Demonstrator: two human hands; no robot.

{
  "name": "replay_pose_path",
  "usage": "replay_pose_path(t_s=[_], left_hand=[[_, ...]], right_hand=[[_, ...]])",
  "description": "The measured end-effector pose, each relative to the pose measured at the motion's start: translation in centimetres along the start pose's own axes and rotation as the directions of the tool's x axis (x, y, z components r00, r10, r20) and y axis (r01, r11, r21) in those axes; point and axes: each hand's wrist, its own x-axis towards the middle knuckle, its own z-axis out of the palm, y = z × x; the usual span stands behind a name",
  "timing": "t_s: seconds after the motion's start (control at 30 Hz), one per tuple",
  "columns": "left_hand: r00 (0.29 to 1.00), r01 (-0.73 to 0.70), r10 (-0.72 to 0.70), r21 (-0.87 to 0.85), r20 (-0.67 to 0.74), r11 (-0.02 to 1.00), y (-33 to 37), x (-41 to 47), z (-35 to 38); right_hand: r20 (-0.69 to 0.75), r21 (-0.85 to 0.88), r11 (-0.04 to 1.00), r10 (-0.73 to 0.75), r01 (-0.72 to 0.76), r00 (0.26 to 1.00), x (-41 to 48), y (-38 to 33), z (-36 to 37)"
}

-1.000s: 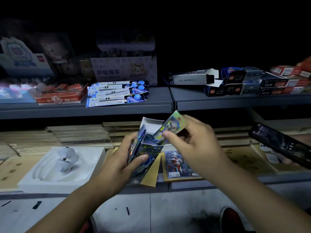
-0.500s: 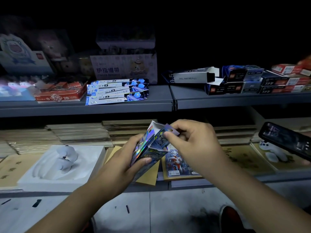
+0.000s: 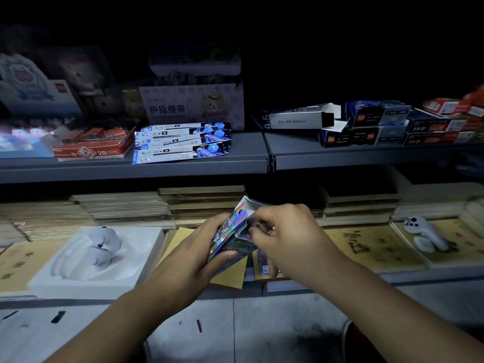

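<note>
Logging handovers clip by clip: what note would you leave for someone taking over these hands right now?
Left hand grips the holographic card box around its body, tilted, above the lower shelf.
Right hand pinches at the box's open mouth; anything between its fingers is too dark to tell.
Done: box open, top flap standing up.
Left: probably finish at the mouth, tuck the flap shut, set the box down.
</note>
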Motion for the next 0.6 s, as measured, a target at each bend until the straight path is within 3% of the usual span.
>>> replay_pose_path(t_s=[0.33,0.47,0.6], left_hand=[[0.996,-0.094,0.093,0.085,0.015,0.992,0.2,0.0,-0.1],[0.997,-0.076,0.077,0.069,-0.009,0.995,-0.3,0.0,-0.2],[0.999,-0.027,0.028,0.035,-0.029,0.999,-0.9,0.1,-0.1]], right_hand=[[0.333,0.091,0.989,0.084,-0.121,0.939,-0.5,-0.6,0.7],[0.278,0.083,0.995,0.038,-0.063,0.960,-0.8,-0.5,0.9],[0.005,-0.131,0.982,-0.134,0.134,0.991,-0.9,-0.1,1.2]])
